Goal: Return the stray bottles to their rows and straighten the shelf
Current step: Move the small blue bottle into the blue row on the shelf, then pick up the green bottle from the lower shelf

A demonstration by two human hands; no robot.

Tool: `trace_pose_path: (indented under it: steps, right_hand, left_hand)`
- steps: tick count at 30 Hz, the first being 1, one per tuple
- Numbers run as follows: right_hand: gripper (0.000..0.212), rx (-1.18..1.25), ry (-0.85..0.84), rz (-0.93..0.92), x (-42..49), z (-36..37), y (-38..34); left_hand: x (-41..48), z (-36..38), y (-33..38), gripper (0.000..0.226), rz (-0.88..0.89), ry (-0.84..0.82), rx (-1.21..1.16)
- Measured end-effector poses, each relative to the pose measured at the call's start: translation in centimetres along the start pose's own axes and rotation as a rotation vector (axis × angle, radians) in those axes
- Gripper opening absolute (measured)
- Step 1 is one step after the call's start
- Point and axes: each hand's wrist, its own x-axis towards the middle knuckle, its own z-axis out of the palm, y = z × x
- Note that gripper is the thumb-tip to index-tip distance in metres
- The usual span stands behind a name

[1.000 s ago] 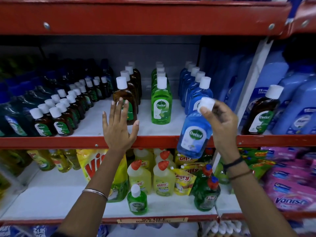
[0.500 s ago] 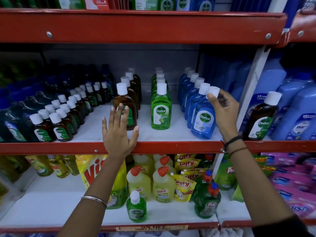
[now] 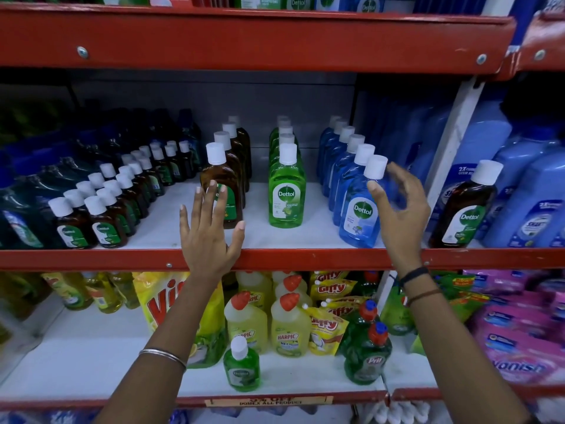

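Bottle [image 3: 359, 209] just beside right hand [image 3: 397, 209]

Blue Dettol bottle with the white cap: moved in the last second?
Yes. The blue Dettol bottle went from held tilted in front of the red shelf edge up onto the shelf, fronting the blue row.

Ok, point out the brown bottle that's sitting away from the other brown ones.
The brown bottle standing alone at the far right among the big blue jugs, beyond the white upright.

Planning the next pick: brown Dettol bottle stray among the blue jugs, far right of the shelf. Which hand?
Right. The right hand is open beside the blue Dettol bottle, nearest the brown Dettol bottle. The left hand is far across.
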Motion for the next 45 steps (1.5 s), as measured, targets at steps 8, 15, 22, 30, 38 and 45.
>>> trace_pose_path:
  steps: [8,15,22,30,38,45]
  right_hand:
    - [0.025,0.14,-0.164,0.167,-12.7,2.0,-0.1]
    - [0.032,0.095,-0.723,0.364,-22.1,6.6,4.0]
    - [0.05,0.002,-1.068,0.488,-26.7,10.3,6.7]
    - [0.031,0.092,-0.852,0.551,-24.3,9.5,6.8]
    - [0.033,0.27,-0.672,0.467,-16.4,6.4,1.4]
    - [0.031,0.422,-0.489,0.21,-8.6,4.5,-5.6]
  left_hand:
    - [-1.4,-0.4,-2.0,0.061,0.06,-0.032,0.085]
    - [-1.3,-0.3,-2.1,0.059,0.078,-0.035,0.094]
    - [-1.3,-0.2,-2.3,0.058,0.09,-0.005,0.083]
    - [-1.3,-0.1,-2.2,0.058,0.093,-0.024,0.082]
    - [-1.3,-0.2,-2.2,0.058,0.091,-0.03,0.073]
    - [-1.2,-0.4,-2.1,0.058,0.09,-0.041,0.077]
